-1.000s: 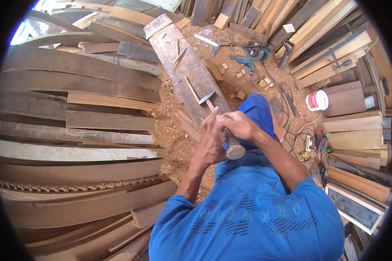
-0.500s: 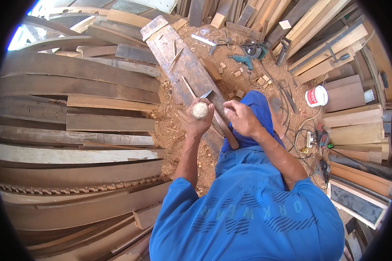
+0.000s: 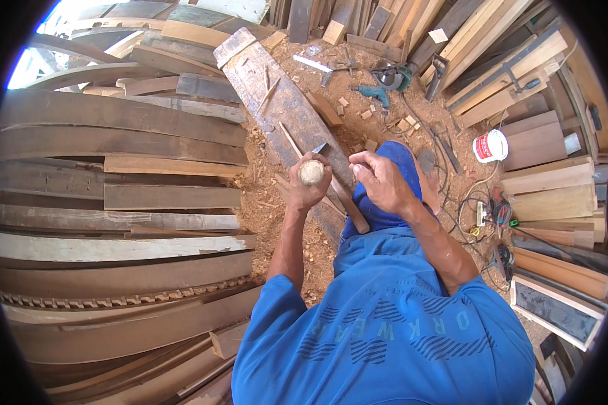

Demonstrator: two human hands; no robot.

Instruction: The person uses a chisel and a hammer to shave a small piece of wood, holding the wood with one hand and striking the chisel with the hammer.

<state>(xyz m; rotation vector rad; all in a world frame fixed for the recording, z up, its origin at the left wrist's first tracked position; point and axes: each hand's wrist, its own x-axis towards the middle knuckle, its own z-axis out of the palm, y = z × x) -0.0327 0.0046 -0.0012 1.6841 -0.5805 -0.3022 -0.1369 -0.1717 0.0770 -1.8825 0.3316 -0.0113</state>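
Observation:
My left hand (image 3: 309, 185) is closed around a round wooden piece (image 3: 311, 173) held upright, its pale, rough end facing up; the rest of it is hidden below my fist. To its right, above my blue-trousered knee (image 3: 402, 165), my right hand (image 3: 382, 181) has its thumb and fingers pinched together. What lies between those fingers, if anything, I cannot make out. Below and between both hands a wooden handle (image 3: 352, 210) slants across the bench plank (image 3: 250, 67). Just beyond my left fist shows a dark metal blade (image 3: 320, 147); whether it joins the handle is hidden.
Thin wood strips (image 3: 269, 94) lie on the plank. Stacked boards (image 3: 121, 145) fill the left side. On the shaving-covered floor ahead are a teal drill (image 3: 373, 93), a circular saw (image 3: 390, 77) and offcuts. A white bucket (image 3: 491, 146) and cables (image 3: 467, 209) are at right.
My right hand has lifted slightly and turned a little, its fingers still pinched. The left hand keeps its hold on the round wooden piece, almost in place. The view has shifted slightly.

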